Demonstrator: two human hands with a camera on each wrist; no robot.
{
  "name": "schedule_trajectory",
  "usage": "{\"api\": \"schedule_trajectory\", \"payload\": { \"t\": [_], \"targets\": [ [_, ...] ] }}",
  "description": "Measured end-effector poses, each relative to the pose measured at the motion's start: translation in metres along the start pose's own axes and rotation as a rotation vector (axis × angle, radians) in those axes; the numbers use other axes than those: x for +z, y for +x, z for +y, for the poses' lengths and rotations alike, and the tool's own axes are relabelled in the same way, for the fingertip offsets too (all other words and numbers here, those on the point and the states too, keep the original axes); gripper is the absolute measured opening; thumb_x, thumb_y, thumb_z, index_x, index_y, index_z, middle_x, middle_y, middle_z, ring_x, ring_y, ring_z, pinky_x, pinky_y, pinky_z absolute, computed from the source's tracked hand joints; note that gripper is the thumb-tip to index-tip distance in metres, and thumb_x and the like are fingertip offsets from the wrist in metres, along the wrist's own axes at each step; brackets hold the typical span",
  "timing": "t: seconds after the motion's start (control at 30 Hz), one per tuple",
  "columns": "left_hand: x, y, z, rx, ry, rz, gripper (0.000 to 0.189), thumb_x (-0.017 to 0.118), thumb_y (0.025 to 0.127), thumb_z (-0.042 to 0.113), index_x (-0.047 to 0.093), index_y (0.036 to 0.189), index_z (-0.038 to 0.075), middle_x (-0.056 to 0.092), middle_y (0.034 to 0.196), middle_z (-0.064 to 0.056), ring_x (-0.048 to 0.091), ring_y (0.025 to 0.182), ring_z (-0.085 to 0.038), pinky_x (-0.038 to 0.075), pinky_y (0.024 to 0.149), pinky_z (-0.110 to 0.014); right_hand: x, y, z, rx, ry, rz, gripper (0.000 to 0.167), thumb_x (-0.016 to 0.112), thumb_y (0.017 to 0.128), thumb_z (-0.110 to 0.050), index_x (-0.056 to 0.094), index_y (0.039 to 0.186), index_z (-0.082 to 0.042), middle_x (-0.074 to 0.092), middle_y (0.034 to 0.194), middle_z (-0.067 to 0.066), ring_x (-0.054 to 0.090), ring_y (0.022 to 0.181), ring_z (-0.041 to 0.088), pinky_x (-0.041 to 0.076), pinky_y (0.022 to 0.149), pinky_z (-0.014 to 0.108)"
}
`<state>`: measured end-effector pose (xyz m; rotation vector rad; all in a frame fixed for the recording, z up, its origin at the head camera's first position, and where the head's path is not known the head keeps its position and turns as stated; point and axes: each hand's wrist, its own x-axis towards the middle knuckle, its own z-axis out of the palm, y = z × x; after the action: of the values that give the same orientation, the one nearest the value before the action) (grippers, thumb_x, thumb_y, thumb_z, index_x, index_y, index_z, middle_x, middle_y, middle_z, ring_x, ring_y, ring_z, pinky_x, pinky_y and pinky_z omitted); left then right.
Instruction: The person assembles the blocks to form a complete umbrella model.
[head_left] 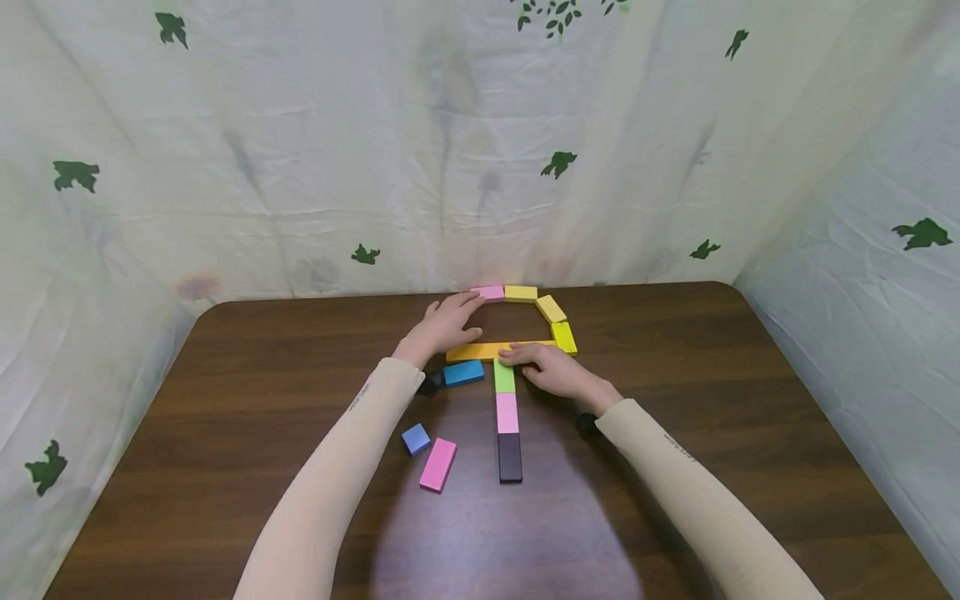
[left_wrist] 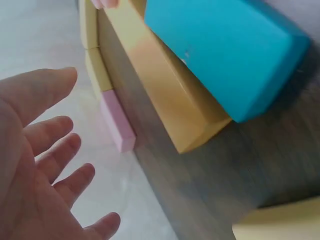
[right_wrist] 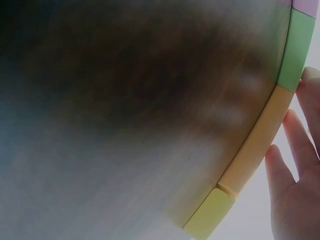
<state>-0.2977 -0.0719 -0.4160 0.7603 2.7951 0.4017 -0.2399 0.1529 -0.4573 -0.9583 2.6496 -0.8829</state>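
The left hand [head_left: 444,323] is held spread and empty. The right hand [head_left: 553,371] is positioned, fingers extended, nothing gripped, at the orange bar [head_left: 483,351], which is laid crosswise beyond the green block [head_left: 505,381].

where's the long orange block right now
In the head view, the long orange block lies crosswise, below and right of the left hand, above the larger blue block and green block, its right end beside the bright yellow block.
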Motion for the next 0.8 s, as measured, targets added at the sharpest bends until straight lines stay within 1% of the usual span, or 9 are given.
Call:
{"api": "schedule_trajectory", "payload": {
  "t": [0.17, 0.33, 0.57, 0.8],
  "targets": [
    [-0.001, -0.022, -0.006, 0.017, -0.015, 0.014, 0.062, 0.057, 0.096, 0.027, 0.031, 0.150, 0.010, 0.027, 0.155, -0.010, 0.022, 0.141, -0.028, 0.011, 0.110, -0.059, 0.002, 0.001, 0.001, 0.018, 0.003, -0.007, 0.043, 0.049, 0.092, 0.005, 0.057, 0.133, -0.008, 0.053, 0.136, 0.003, 0.039, 0.134, 0.018, 0.034, 0.105, 0.039],
    [-0.001, -0.043, -0.014, 0.035, -0.036, 0.035, 0.062, 0.059, 0.095, 0.026, 0.034, 0.149, 0.008, 0.029, 0.153, -0.011, 0.022, 0.141, -0.030, 0.012, 0.109, -0.059, 0.001, 0.000, 0.002, 0.022, 0.005, -0.001, 0.043, 0.049, 0.092, 0.005, 0.058, 0.132, -0.008, 0.053, 0.137, 0.004, 0.039, 0.134, 0.020, 0.034, 0.105, 0.040],
    [-0.002, -0.067, -0.022, 0.075, -0.045, 0.075, 0.060, 0.060, 0.095, 0.023, 0.036, 0.147, 0.005, 0.031, 0.152, -0.013, 0.024, 0.139, -0.031, 0.013, 0.108, -0.061, 0.001, -0.001, 0.003, 0.018, 0.001, 0.001, 0.043, 0.049, 0.092, 0.006, 0.058, 0.132, -0.007, 0.052, 0.138, 0.004, 0.038, 0.134, 0.020, 0.035, 0.105, 0.039],
    [0.000, -0.086, -0.034, 0.056, -0.066, 0.077, 0.060, 0.062, 0.093, 0.023, 0.039, 0.146, 0.006, 0.032, 0.152, -0.014, 0.026, 0.139, -0.032, 0.016, 0.107, -0.062, 0.001, -0.001, 0.001, 0.009, 0.002, 0.005, 0.043, 0.048, 0.092, 0.006, 0.058, 0.132, -0.007, 0.051, 0.138, 0.004, 0.038, 0.134, 0.021, 0.035, 0.105, 0.039]
  ]
}}
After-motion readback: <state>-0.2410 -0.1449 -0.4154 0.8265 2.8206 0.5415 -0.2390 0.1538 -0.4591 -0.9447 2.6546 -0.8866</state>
